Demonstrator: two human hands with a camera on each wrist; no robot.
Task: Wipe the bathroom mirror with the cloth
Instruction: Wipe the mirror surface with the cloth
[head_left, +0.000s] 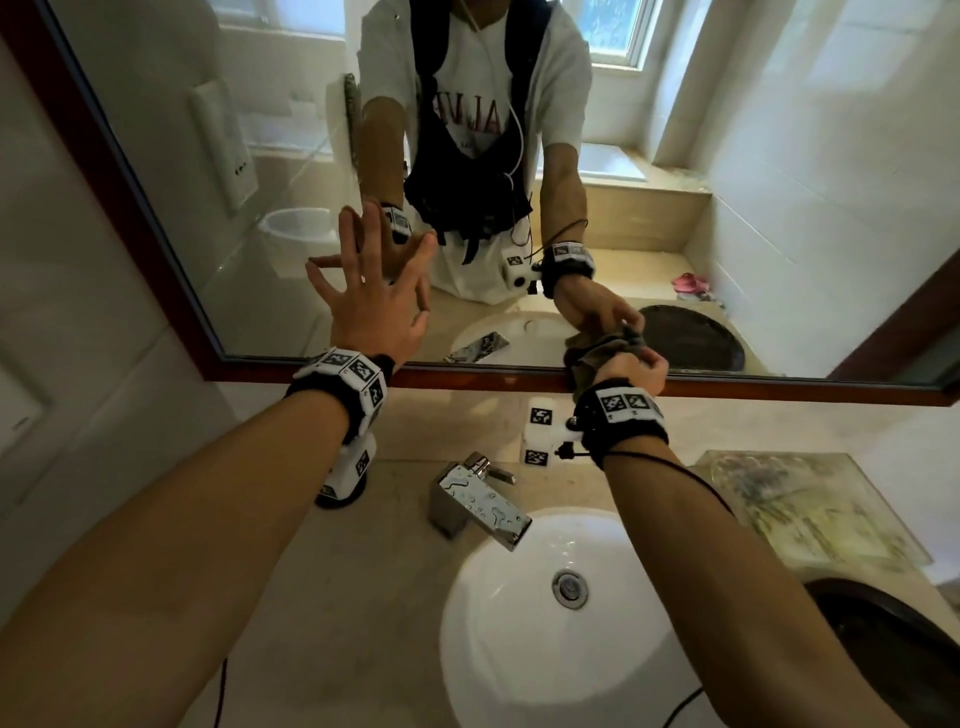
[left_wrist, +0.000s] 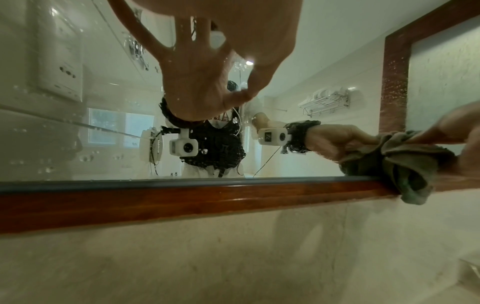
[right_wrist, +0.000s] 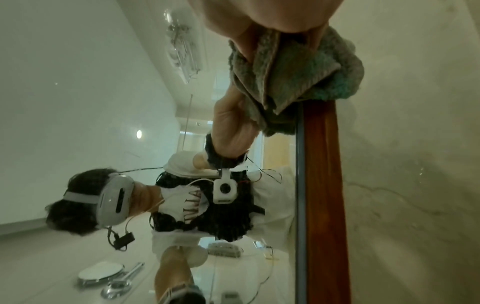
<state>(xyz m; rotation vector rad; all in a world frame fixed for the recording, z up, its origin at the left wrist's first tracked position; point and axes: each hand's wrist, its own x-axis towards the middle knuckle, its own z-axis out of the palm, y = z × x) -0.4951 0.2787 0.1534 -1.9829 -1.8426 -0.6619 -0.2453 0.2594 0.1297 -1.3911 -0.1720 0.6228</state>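
The mirror (head_left: 779, 182) has a dark wooden frame (head_left: 467, 375) and hangs above the sink. My left hand (head_left: 376, 299) lies flat against the glass near its lower left, fingers straight and spread, holding nothing. My right hand (head_left: 631, 366) grips a bunched grey-green cloth (head_left: 587, 358) and presses it on the glass at the bottom frame rail. In the left wrist view the cloth (left_wrist: 405, 164) hangs over the frame (left_wrist: 182, 201), and water drops dot the glass (left_wrist: 64, 133). In the right wrist view the fingers curl round the cloth (right_wrist: 298, 67) beside the frame (right_wrist: 324, 185).
Below the mirror a white basin (head_left: 519, 649) is set in a beige marble counter (head_left: 322, 597), with a wet chrome tap (head_left: 478, 504) behind it. A patterned glass tray (head_left: 810, 509) and a dark round bowl (head_left: 893, 639) stand at the right.
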